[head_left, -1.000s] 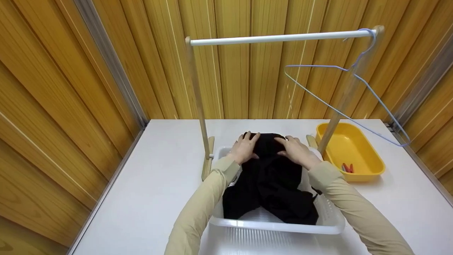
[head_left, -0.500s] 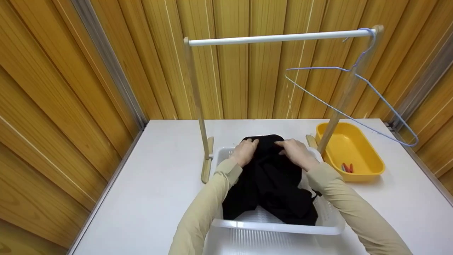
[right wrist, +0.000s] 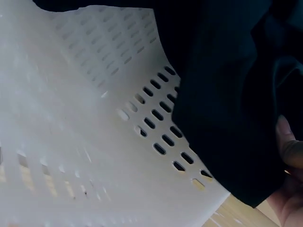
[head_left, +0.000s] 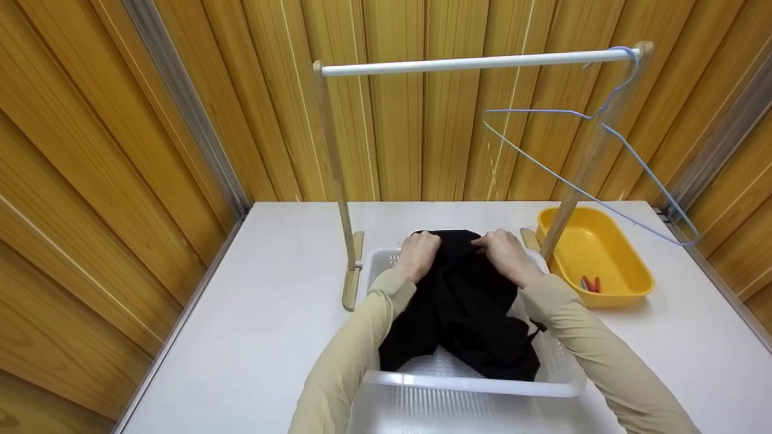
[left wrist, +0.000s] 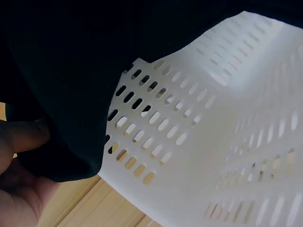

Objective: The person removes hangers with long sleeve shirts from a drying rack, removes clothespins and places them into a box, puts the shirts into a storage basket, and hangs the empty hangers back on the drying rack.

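Note:
A black cloth garment (head_left: 464,301) lies bunched in a white perforated basket (head_left: 476,386), its far end draped over the back rim. What kind of garment it is cannot be told. My left hand (head_left: 418,253) grips its far left corner; in the left wrist view the thumb and fingers (left wrist: 28,135) pinch the black cloth (left wrist: 71,94) beside the basket's holes. On the other side my right hand (head_left: 503,253) holds the far right corner, and the right wrist view has thumb and fingers (right wrist: 291,146) pinching the cloth (right wrist: 227,113).
A rack with a white bar (head_left: 476,62) and wooden posts stands over the basket. A blue wire hanger (head_left: 567,178) hangs at its right end. To the right, a yellow tub (head_left: 603,247) holds red clothespins (head_left: 591,284). Wood-patterned panels (head_left: 398,132) close off the back.
My fingers, spread over the garment a second ago, have curled and now grip its far corners. The cloth's far edge sits slightly lower. The hanger sways a little.

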Tool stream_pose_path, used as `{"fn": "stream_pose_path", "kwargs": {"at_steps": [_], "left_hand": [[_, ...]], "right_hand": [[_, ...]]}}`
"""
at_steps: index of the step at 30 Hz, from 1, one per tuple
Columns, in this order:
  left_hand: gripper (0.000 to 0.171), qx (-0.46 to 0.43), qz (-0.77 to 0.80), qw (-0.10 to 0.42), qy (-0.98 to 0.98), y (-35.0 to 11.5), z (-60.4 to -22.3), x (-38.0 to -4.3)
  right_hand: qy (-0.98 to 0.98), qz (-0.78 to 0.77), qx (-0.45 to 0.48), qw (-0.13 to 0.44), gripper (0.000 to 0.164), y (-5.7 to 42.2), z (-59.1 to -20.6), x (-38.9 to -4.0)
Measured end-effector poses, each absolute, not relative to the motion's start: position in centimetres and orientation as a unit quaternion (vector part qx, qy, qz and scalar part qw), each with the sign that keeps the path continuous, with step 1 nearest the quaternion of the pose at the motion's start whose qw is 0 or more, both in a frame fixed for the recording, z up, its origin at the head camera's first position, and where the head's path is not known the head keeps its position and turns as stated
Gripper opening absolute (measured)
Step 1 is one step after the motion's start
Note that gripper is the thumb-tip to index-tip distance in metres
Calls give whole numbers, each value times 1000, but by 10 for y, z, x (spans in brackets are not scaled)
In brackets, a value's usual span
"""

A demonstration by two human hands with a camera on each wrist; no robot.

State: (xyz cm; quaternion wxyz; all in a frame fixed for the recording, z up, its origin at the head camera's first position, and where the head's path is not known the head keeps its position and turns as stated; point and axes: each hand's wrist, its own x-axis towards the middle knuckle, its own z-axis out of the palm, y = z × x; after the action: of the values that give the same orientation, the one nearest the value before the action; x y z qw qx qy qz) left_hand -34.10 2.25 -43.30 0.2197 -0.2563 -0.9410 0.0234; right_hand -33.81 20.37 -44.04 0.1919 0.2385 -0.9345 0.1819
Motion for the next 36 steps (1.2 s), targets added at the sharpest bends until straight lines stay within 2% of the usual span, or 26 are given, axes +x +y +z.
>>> {"fn": "stream_pose_path", "kwargs": {"at_steps": [4, 13, 24, 30, 36], "left_hand": [[17, -259, 31, 240, -935, 21, -429, -338], [15, -264, -6, 263, -928, 17, -415, -335], [14, -275, -69, 294, -913, 14, -380, -325], [13, -306, -104, 287, -902, 13, -357, -313], [23, -333, -139, 300, -883, 8, -337, -300]], "right_hand": [[-921, 189, 249, 231, 28, 204, -437, -339], [-898, 258, 227, 275, 25, 204, -422, -337], [-837, 374, 199, 346, 19, 199, -390, -331], [-814, 431, 168, 352, 13, 195, -362, -318], [-789, 495, 166, 324, 11, 190, -335, -298]]}}
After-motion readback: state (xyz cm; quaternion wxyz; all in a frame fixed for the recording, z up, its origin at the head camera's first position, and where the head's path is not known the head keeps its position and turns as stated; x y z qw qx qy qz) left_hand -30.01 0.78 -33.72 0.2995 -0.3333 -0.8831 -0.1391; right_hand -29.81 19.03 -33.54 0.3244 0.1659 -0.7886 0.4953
